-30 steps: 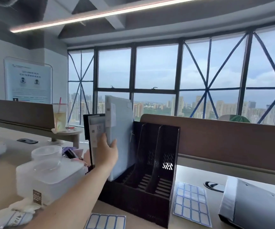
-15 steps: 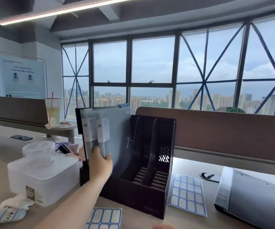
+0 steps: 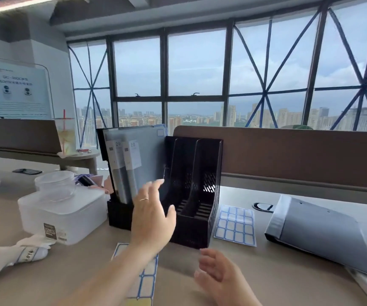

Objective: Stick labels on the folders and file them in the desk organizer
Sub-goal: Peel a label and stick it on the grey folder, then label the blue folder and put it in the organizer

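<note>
A black desk organizer (image 3: 200,230) stands on the desk, its two right slots empty. Grey-blue folders (image 3: 147,155) stand upright in its left slots, with white tags marked 20 on their fronts. My left hand (image 3: 150,215) hovers just in front of the folders with fingers spread, holding nothing. Low at the front, my right hand (image 3: 220,277) is open, palm turned left, above the desk. One sheet of blue-edged labels (image 3: 235,226) lies right of the organizer. A second label sheet (image 3: 142,281) lies under my left forearm. More grey folders (image 3: 323,235) lie stacked at the right.
A translucent plastic box (image 3: 65,215) with a round tub on top sits left of the organizer. A white sock-like bundle (image 3: 8,255) lies at the front left. A brown partition (image 3: 288,155) runs behind the desk. A drink cup (image 3: 66,135) stands on a round table behind.
My left hand pushed the folder down into the organizer, then let go and drew back with fingers spread. My right hand has come into view at the bottom.
</note>
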A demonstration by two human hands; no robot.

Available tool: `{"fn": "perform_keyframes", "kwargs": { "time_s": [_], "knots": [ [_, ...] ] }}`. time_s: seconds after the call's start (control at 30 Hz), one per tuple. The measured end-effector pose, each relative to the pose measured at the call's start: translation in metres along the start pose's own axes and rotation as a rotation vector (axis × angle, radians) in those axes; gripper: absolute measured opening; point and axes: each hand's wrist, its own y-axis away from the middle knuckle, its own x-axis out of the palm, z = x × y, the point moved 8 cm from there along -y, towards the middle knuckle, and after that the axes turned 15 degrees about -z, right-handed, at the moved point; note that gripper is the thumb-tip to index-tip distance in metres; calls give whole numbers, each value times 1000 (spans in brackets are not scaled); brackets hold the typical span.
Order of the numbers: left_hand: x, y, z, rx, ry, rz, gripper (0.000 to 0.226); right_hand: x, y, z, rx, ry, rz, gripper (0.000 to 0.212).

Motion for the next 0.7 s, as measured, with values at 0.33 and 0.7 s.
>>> {"fn": "perform_keyframes", "kwargs": {
  "time_s": [0.33, 0.7],
  "knots": [
    [40, 87, -103, -62, 246, 497, 44, -127, 28, 51, -16, 287, -126, 58],
    [113, 232, -286, 21, 420, 973, 52, -377, 139, -5, 188, 963, -290, 70]
  ]
}}
